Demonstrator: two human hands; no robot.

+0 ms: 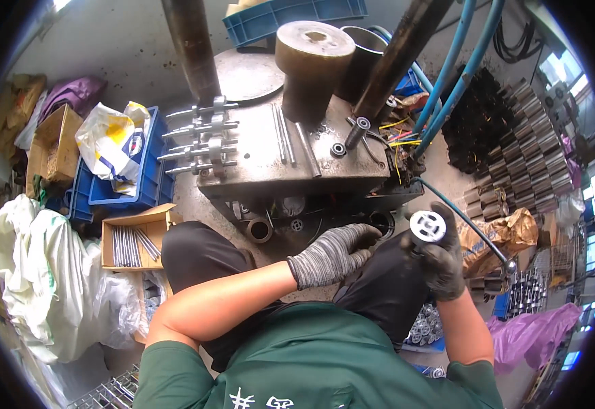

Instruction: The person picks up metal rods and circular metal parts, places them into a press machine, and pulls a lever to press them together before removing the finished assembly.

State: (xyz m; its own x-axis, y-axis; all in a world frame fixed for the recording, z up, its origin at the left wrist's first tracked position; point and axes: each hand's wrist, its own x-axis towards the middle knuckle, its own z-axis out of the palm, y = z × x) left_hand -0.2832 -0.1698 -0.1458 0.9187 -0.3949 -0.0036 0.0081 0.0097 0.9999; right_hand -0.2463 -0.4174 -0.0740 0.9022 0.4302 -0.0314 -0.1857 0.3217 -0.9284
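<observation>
Head view: a round metal part [427, 226] with holes in its face is held up in the gloved right hand [442, 262], fingers clamped around it, just beside a dark round opening [382, 221] at the front of the greasy machine block [290, 160]. The gloved left hand [331, 254] is stretched toward that opening, fingers [364, 238] slightly apart and holding nothing that can be seen. Judged from this, the loading step is in hand, and careful alignment of part and opening is needed next.

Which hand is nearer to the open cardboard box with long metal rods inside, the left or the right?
The left hand, in a grey knit glove, is nearer to the cardboard box, which lies off to its left. The right hand, holding a round metal part, is farther away.
</observation>
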